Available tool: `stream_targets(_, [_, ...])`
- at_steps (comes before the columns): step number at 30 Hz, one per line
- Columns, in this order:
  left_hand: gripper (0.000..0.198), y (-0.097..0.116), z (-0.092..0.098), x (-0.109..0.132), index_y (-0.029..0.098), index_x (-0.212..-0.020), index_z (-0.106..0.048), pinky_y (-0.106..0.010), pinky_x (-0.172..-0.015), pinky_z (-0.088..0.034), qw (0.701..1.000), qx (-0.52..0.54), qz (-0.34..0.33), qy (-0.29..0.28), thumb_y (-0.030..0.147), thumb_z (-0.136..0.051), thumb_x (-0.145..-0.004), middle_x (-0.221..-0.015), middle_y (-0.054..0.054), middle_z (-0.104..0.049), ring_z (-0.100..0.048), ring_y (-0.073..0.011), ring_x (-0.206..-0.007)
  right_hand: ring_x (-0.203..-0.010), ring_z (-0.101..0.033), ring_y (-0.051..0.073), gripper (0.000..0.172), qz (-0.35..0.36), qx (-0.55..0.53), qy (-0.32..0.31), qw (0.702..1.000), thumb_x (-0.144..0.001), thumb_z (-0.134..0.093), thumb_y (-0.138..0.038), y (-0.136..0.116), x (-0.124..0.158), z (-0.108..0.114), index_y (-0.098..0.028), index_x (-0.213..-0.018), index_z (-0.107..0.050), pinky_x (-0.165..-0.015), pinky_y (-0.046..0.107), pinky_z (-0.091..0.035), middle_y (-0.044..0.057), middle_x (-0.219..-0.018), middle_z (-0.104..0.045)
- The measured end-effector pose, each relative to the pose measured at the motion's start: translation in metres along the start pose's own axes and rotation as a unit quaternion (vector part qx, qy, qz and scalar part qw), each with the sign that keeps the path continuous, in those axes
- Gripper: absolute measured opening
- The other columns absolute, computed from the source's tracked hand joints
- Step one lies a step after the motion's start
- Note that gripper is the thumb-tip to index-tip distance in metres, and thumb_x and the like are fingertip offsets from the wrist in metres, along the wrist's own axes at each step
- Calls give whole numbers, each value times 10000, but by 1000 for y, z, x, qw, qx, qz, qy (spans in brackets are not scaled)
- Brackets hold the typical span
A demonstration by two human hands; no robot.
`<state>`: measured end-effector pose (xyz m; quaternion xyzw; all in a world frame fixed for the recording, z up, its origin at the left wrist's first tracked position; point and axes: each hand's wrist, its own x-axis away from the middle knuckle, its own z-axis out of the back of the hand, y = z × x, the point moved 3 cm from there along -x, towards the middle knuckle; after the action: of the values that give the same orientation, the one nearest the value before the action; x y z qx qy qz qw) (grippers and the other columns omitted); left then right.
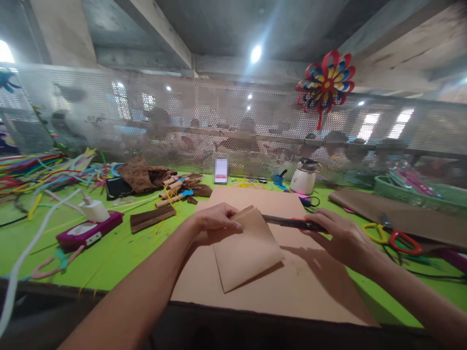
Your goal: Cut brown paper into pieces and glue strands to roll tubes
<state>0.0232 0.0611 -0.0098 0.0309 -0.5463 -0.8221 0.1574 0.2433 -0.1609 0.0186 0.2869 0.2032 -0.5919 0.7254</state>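
The left hand (215,221) pinches the upper corner of a folded paper (248,250), fingers closed on the fold with the thumb on top. The paper is tan, doubled over, and lies on a larger card sheet (314,287) spread over the green table (120,253) near its front edge. The paper's far corner is lifted slightly; the rest lies flat.

The right hand (343,238) is closed around the handle of scissors (292,222). The dark blades point left and reach the paper's upper right edge, beside the left fingers. Whether the blades are parted cannot be told.

Judgement on handling: the paper looks light, thin and limp, likely to crease or slide on the smooth card. A grip at the folded edge, close to the blades, should keep it taut; the loose corners offer poor hold.

Nearby: spare scissors (396,239) with yellow and red loops lie to the right; a white pot (303,177) and a phone (221,170) stand at the rear; a magenta box (89,232) sits to the left.
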Motion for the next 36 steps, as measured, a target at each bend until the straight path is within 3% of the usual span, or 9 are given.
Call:
stream_targets(7, [336,4,1,1,136,-886,-701,-231,-615,-433,999,21,-25,1,347,-772,-634,-807,-32,-679,-586,-139,-674,-794,-588,210,116,77,40,47,995,-901,-552,-226,-26,5,11,-169,-994,-590,-706,337,-449,92,-898,-633])
stream_targets(13, [355,7,-1,4,144,-933,-695,-248,-673,-452,997,58,-50,-3,362,-761,-661,-855,-49,-694,-608,-157,-732,-829,-587,238,185,89,85,65,990,-890,-555,-189,-47,10,27,-168,-1073,-578,-752,385,-451,106,-940,-644])
stream_targets(18, [290,10,1,4,154,-866,-694,-244,-642,-429,998,31,-53,-1,344,-764,-658,-762,-19,-675,-570,-128,-654,-850,-576,256,268,109,100,87,985,-844,-604,-114,-57,10,36,-121,-1108,-559,-752,393,-458,116,-912,-645])
stream_targets(31, [371,16,0,9,160,-941,-680,-280,-696,-473,999,37,-30,-5,365,-774,-647,-899,-61,-689,-622,-179,-777,-841,-599,248,247,108,95,98,985,-853,-597,-156,-56,9,37,-156,-1099,-580,-754,387,-472,100,-904,-660])
stream_targets(34, [381,16,0,9,157,-962,-682,-280,-712,-483,998,51,-37,-4,358,-773,-651,-916,-62,-693,-630,-183,-795,-810,-613,228,194,70,61,99,991,-861,-587,-188,-46,11,34,-188,-1055,-600,-730,362,-477,84,-894,-660])
stream_targets(36, [405,16,1,9,147,-988,-677,-282,-715,-487,997,63,-40,4,358,-766,-654,-929,-68,-695,-637,-187,-798,-809,-627,217,174,7,14,113,994,-865,-583,-232,-29,12,26,-195,-1033,-608,-721,342,-485,80,-906,-662])
